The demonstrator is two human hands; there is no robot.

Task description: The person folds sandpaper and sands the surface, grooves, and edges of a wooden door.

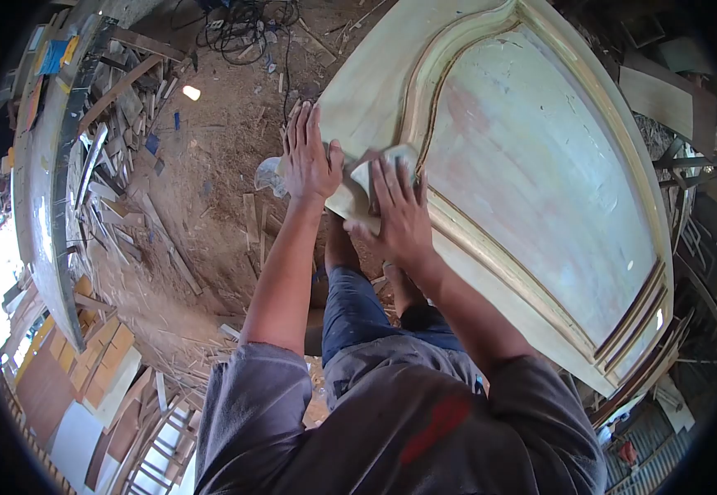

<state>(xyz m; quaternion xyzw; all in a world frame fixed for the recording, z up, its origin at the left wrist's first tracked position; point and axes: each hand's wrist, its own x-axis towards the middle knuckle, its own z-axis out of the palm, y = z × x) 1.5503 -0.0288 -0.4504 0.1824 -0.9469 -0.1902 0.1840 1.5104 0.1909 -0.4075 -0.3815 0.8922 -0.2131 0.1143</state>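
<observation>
A large pale wooden door panel (540,157) with a raised, curved moulding (414,103) lies in front of me and to the right. My left hand (309,161) rests with fingers stretched out on the panel's near left corner, holding nothing. Close beside it, my right hand (399,202) presses a curled, pale sheet that looks like sandpaper (362,176) against the panel near the lower end of the moulding. The sheet and fingertips are slightly blurred, and part of the sheet is hidden under the palm.
Wood offcuts (119,165) and shavings litter the dirt floor (218,148) to the left. A tangle of black cable (247,33) lies at the top. A long curved board (45,190) stands at far left, with stacked boards (86,371) below it. A clear plastic bag (270,176) sits near my left hand.
</observation>
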